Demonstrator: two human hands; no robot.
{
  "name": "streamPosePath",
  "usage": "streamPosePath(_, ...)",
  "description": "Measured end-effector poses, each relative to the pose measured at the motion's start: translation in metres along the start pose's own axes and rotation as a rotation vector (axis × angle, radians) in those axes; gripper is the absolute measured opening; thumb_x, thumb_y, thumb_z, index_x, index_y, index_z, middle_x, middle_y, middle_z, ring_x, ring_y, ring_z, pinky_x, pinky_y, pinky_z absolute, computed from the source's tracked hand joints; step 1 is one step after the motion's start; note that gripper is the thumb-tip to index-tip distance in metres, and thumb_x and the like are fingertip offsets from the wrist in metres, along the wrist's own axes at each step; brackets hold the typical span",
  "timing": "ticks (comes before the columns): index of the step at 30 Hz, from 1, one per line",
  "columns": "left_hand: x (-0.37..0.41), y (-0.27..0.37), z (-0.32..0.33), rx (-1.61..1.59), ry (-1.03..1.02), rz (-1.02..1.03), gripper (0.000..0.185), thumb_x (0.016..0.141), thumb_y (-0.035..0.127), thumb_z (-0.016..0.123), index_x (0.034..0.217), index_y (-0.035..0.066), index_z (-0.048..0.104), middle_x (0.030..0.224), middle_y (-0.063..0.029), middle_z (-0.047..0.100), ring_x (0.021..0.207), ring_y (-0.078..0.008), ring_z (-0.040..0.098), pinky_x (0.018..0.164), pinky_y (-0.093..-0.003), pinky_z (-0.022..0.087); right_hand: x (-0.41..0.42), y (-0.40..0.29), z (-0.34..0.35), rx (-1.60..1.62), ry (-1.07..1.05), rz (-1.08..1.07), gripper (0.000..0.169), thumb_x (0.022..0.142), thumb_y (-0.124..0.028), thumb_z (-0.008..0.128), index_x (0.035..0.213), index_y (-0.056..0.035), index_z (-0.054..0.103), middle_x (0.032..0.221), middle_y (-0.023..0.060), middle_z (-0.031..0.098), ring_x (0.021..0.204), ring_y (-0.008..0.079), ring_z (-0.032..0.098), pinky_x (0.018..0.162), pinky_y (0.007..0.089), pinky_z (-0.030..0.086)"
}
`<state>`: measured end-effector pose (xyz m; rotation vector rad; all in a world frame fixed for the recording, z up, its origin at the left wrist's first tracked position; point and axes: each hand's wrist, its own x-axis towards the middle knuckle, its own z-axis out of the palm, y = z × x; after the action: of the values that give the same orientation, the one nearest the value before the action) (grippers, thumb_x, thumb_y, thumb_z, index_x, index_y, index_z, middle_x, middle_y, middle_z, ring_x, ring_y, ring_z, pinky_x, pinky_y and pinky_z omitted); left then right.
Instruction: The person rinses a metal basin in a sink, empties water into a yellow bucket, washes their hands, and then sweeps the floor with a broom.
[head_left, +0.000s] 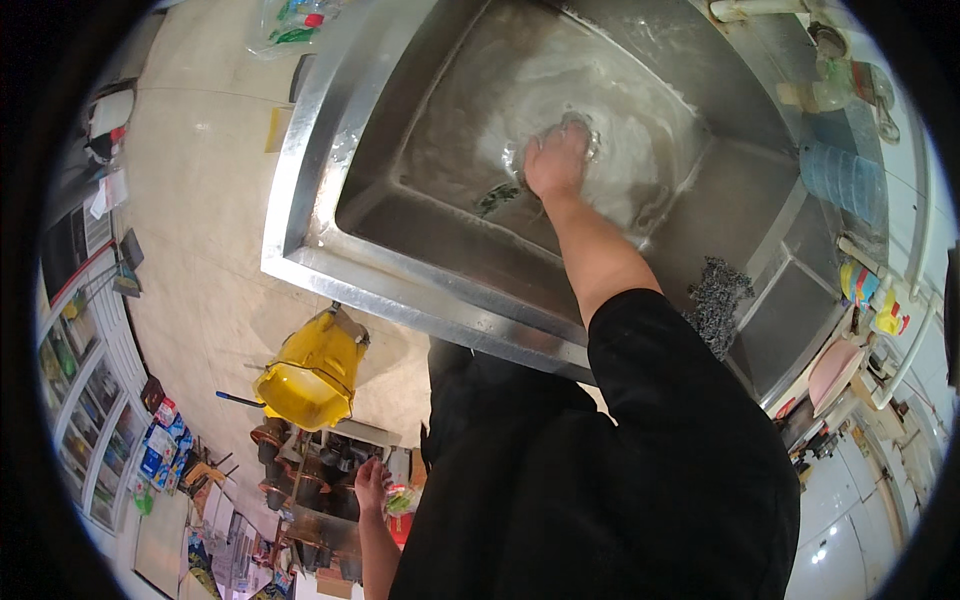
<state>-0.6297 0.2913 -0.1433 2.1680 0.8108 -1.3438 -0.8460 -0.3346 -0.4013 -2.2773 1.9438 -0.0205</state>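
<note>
My right hand (556, 161) reaches down into a large stainless steel sink (420, 289). Its fingers dip into cloudy, swirling water (630, 142) near the middle of the basin floor, so the fingertips and anything under them are hidden. Close to the wrist, a dark green scrap (497, 199), perhaps a leaf, lies in the shallow water. My left hand (371, 484) hangs low at my left side, outside the sink, with fingers loosely bent and nothing visible in it. On the sink's right side rests a dark grey steel wool scourer (718, 304).
On the floor left of me stands a yellow bucket (311, 375). Stacked dark pots (300, 480) sit behind it. A clear bag of bottles (296, 26) lies beyond the sink. A bluish plastic container (844, 180) and a pink basin (834, 375) are along the right wall.
</note>
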Motion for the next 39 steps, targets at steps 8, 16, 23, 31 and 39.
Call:
streamPosePath(8, -0.027, 0.07, 0.043, -0.029, -0.009, 0.081, 0.031, 0.088, 0.017, 0.062, 0.115, 0.006, 0.053, 0.088, -0.0029, 0.06, 0.069, -0.0102, 0.056, 0.057, -0.0232, 0.048, -0.011, 0.031, 0.01, 0.065, -0.144, -0.211, 0.043, 0.09, -0.032, 0.049, 0.111, 0.0051, 0.054, 0.123, 0.0206, 0.045, 0.115, 0.0376, 0.04, 0.101, 0.0431, 0.032)
streamPosePath(16, -0.039, 0.073, 0.04, 0.049, 0.057, 0.019, 0.03, 0.089, 0.019, 0.06, 0.117, 0.009, 0.054, 0.092, -0.0016, 0.061, 0.073, -0.0114, 0.058, 0.059, -0.0248, 0.047, -0.007, 0.04, 0.005, 0.053, -0.257, -0.236, 0.033, 0.089, -0.033, 0.051, 0.099, -0.0029, 0.059, 0.112, 0.0144, 0.056, 0.104, 0.0319, 0.052, 0.092, 0.0419, 0.043)
streamPosePath(23, -0.048, 0.073, 0.043, 0.04, 0.057, 0.049, 0.03, 0.088, 0.019, 0.062, 0.116, 0.009, 0.054, 0.091, -0.0007, 0.062, 0.073, -0.0109, 0.058, 0.06, -0.0251, 0.047, 0.031, 0.031, -0.035, 0.052, -0.593, -0.154, 0.04, 0.092, -0.043, 0.042, 0.102, -0.0083, 0.059, 0.097, 0.0173, 0.065, 0.093, 0.0342, 0.062, 0.08, 0.0459, 0.047)
streamPosePath(31, -0.037, 0.038, 0.027, -0.035, 0.024, 0.066, 0.032, 0.09, 0.017, 0.06, 0.119, 0.007, 0.052, 0.093, -0.0017, 0.061, 0.07, -0.0109, 0.057, 0.058, -0.0243, 0.047, -0.002, 0.007, -0.077, 0.152, -0.734, -0.527, 0.036, 0.09, -0.043, 0.049, 0.108, -0.0115, 0.053, 0.092, 0.0161, 0.065, 0.089, 0.0381, 0.061, 0.076, 0.0469, 0.048)
streamPosePath(39, -0.04, 0.04, 0.026, 0.135, 0.04, 0.201, 0.038, 0.09, 0.024, 0.059, 0.12, 0.001, 0.053, 0.099, -0.0069, 0.062, 0.078, -0.0149, 0.062, 0.062, -0.0263, 0.05, -0.043, 0.008, -0.048, 0.054, -1.046, -0.604, 0.029, 0.089, -0.026, 0.05, 0.111, -0.0078, 0.055, 0.095, 0.0217, 0.062, 0.089, 0.0415, 0.057, 0.076, 0.0491, 0.045)
